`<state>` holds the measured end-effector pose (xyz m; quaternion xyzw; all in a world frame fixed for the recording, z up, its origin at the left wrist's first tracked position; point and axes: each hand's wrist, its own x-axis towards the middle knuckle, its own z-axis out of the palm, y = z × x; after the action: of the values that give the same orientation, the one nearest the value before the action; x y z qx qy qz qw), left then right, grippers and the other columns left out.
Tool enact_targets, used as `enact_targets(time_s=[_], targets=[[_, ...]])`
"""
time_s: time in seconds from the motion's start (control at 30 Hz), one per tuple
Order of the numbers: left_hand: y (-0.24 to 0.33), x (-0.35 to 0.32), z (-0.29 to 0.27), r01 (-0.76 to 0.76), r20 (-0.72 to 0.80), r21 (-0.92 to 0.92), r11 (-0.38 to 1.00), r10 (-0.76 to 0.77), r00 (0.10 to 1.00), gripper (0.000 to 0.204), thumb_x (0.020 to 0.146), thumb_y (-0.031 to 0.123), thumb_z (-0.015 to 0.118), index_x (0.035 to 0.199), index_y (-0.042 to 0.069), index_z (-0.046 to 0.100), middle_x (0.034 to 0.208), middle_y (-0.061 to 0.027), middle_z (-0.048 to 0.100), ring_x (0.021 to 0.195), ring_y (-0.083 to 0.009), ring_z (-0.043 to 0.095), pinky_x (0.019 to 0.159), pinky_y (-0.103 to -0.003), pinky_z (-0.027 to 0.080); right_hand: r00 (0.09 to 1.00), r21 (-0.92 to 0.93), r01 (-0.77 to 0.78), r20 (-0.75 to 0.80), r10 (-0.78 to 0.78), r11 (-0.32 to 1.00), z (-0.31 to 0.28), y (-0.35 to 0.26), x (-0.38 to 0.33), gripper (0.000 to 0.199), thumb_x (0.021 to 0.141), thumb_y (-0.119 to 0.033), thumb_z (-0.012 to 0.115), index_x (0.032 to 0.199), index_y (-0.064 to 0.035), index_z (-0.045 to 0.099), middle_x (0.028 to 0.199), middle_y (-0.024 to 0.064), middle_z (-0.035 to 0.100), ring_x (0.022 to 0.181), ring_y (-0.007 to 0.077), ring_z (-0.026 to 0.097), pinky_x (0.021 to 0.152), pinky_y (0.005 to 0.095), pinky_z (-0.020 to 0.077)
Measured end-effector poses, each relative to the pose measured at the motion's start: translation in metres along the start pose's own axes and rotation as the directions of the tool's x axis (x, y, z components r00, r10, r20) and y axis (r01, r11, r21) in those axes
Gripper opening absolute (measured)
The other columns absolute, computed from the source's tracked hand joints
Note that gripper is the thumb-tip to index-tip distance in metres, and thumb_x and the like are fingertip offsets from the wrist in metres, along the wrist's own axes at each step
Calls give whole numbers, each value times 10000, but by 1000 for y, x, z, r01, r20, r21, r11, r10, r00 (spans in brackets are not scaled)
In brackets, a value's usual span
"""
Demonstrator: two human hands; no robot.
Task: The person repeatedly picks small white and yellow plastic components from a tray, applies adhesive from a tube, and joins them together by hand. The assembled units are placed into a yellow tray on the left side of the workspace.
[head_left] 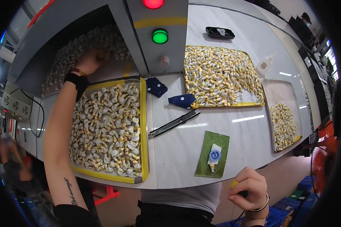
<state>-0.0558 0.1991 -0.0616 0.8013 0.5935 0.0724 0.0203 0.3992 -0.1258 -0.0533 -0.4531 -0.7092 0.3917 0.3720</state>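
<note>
My left hand (90,62) reaches into a grey box (121,22) with a dark opening, among a heap of small whitish pieces (74,47); its fingers are smeared by motion. My right hand (251,189) is closed just off the table's front edge, thumb and fingers pinching a small yellow-tipped piece (234,184), mostly hidden. On the table nearby lies a green mat (204,168) with a blue ring-shaped part (215,155) on a white patch, and a small white-and-yellow piece (212,166) beside it. Beneath my left forearm is a yellow-edged tray (144,151) of loose, curled white-and-yellow pieces.
A black utility knife (174,123) lies by two navy dotted cloth pieces (156,87). Beyond are a yellow-edged tray (250,104) of pointed pieces, a part-filled tray (280,89), a white bottle (264,65) and a black case (219,33). The box carries red and green lights (160,36).
</note>
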Motion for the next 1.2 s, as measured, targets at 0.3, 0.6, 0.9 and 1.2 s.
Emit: enact_targets(time_s=[0.3,0.6,0.9,1.2], targets=[[-18,2,10,57,121,-294,954,-22,992,449,807,278,676,1179,54,564,1126,-134,606,1070,-242,567,894,-345,445,995,-377,103,41,-95,920,-44,-8,37,183,626,29,707,756,-58,611,736,62,578,648,212,558,559,295,436],[140,-147,-57,-277,-200,-738,615,192,961,305,690,96,724,903,22,518,806,-28,520,696,-96,546,625,-226,450,1000,-719,-10,-9,5,695,-99,64,128,153,728,-69,655,853,-28,577,803,132,605,771,310,585,651,374,458],[213,-220,-25,-50,-243,-949,-311,623,743,278,630,211,820,706,3,651,718,-100,654,616,-225,617,600,-315,519,999,-703,-37,0,52,710,-72,80,173,141,723,-31,604,842,5,538,763,170,601,748,352,583,661,397,460],[260,-227,33,93,-240,-760,-643,411,879,330,690,176,799,847,-63,634,775,-164,662,681,-241,606,632,-311,497,1000,-723,9,11,-2,691,-72,91,167,119,704,-9,564,820,16,567,783,183,597,772,349,581,707,402,462]])
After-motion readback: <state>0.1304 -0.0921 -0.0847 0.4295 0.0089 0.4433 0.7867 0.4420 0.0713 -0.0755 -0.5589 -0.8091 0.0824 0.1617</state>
